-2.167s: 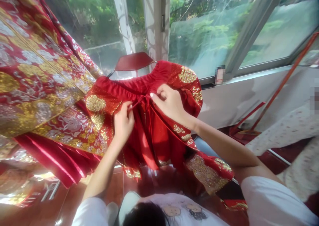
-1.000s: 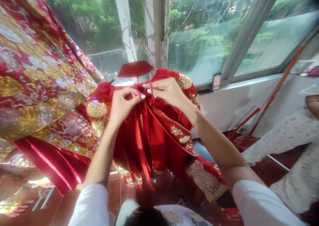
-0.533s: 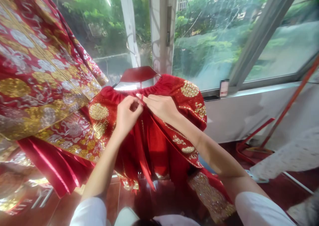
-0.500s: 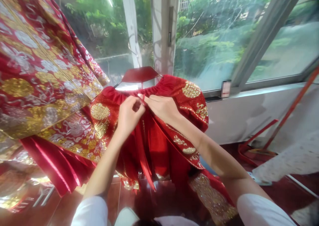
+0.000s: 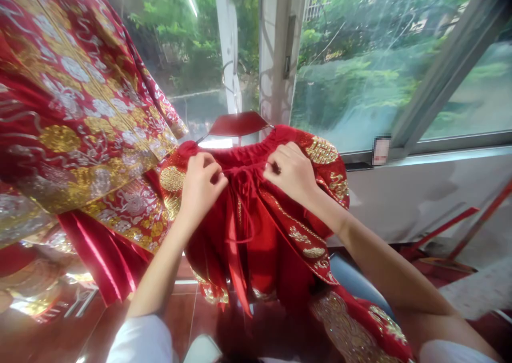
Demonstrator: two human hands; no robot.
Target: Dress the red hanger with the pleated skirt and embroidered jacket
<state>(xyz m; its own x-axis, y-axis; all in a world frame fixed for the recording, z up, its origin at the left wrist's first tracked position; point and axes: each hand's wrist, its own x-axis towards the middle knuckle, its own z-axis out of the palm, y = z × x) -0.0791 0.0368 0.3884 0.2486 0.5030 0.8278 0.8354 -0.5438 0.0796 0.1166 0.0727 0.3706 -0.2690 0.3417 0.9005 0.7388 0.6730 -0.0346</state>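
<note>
A red garment with gold embroidery (image 5: 264, 235) hangs in front of me from a hanger with a dark red top (image 5: 240, 124). Its gathered upper edge carries a thin red drawstring (image 5: 250, 214), knotted in the middle, with cord ends dangling down the front. To the left of the knot, my left hand (image 5: 203, 184) is closed, thumb and fingers pinching the drawstring. My right hand (image 5: 293, 172) pinches it on the other side. The cord runs nearly straight between both hands; the fingertips partly hide the loops.
Another embroidered red, gold and silver garment (image 5: 100, 112) hangs close at left. Behind stands a window frame (image 5: 276, 48), with a pixelated small object (image 5: 381, 151) on the sill. A red long-handled dustpan (image 5: 444, 267) is at the lower right, above a reddish tiled floor (image 5: 180, 315).
My hands were together at the middle of the gathered edge. They have drawn apart to either side, stretching the cord, and the knot now shows between them. The view has shifted slightly left.
</note>
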